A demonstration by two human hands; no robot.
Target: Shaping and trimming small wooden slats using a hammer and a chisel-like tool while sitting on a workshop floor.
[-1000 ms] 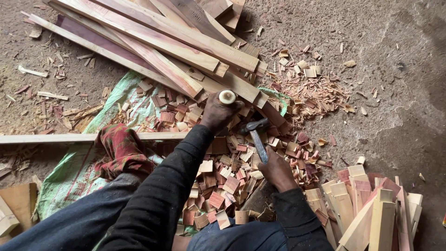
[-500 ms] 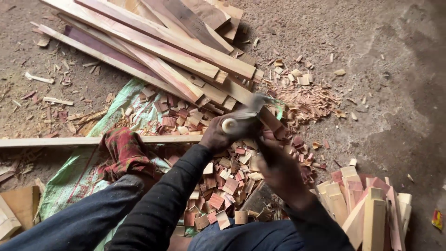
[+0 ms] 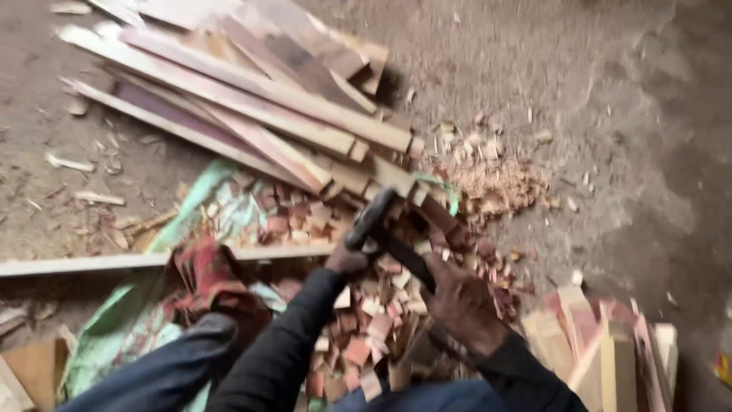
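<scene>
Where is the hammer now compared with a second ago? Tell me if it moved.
Yes. The hammer, gripped by the right hand, has swung up toward the plank pile, over the left hand.

Head view, blurred by motion. The right hand (image 3: pixel 461 305) grips the dark handle of a hammer (image 3: pixel 385 229), whose head lies over a heap of small reddish wood offcuts (image 3: pixel 366 320). The left hand (image 3: pixel 347 261) rests on the heap just beside the hammer head; what it holds cannot be told. Behind the heap lies a stack of long wooden planks (image 3: pixel 252 99), with pale shavings (image 3: pixel 496 183) to its right. A green sheet (image 3: pixel 114 336) and a red cloth (image 3: pixel 206 275) lie on the dirt floor (image 3: pixel 610 114). Cut blocks (image 3: pixel 610 351) stand at lower right.
</scene>
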